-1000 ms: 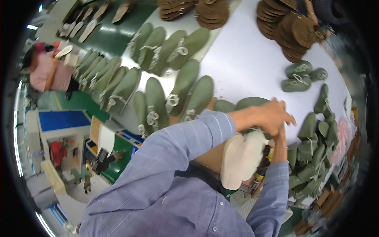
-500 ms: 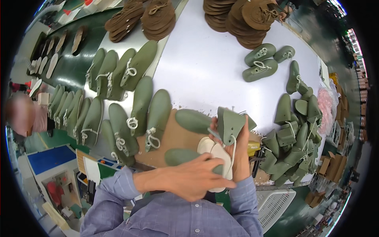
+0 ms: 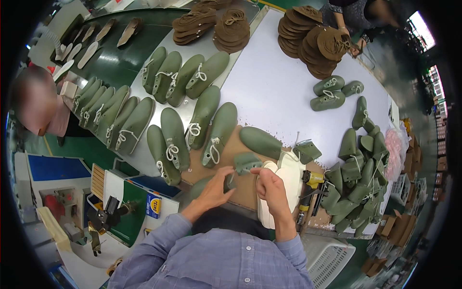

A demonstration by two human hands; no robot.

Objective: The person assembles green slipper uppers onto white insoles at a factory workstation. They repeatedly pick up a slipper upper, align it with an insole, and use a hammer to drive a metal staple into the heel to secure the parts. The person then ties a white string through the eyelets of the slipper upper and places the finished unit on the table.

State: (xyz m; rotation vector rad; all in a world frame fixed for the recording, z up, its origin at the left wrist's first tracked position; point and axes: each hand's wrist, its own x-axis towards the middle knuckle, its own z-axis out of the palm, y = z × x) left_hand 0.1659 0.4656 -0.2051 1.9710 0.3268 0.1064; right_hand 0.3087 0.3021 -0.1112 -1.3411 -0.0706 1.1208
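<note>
My left hand (image 3: 211,191) curls its thumb and fingers around the end of a green shoe last (image 3: 198,187), partly hidden behind the hand. A loose green heel block (image 3: 247,163) with holes and a white cord sits between my hands. My right hand (image 3: 273,190) has its fingertips pinched at the block's right edge, apparently on the cord; the grip is small and partly hidden. White insole-shaped pieces (image 3: 290,182) lie under and beside my right wrist. Beyond them are a green last front (image 3: 260,142) and another heel block (image 3: 307,151).
Corded green lasts (image 3: 222,127) stand in rows at left. More lasts and blocks (image 3: 358,180) are heaped at right, beside a yellow-and-black power tool (image 3: 313,179). Brown shoe-upper stacks (image 3: 323,50) are at the back, where another person's hand (image 3: 356,47) reaches in.
The right hand has let go of the large heel block. The white pieces now lie on the table beside it. My left hand has moved left, and the whole view has shifted.
</note>
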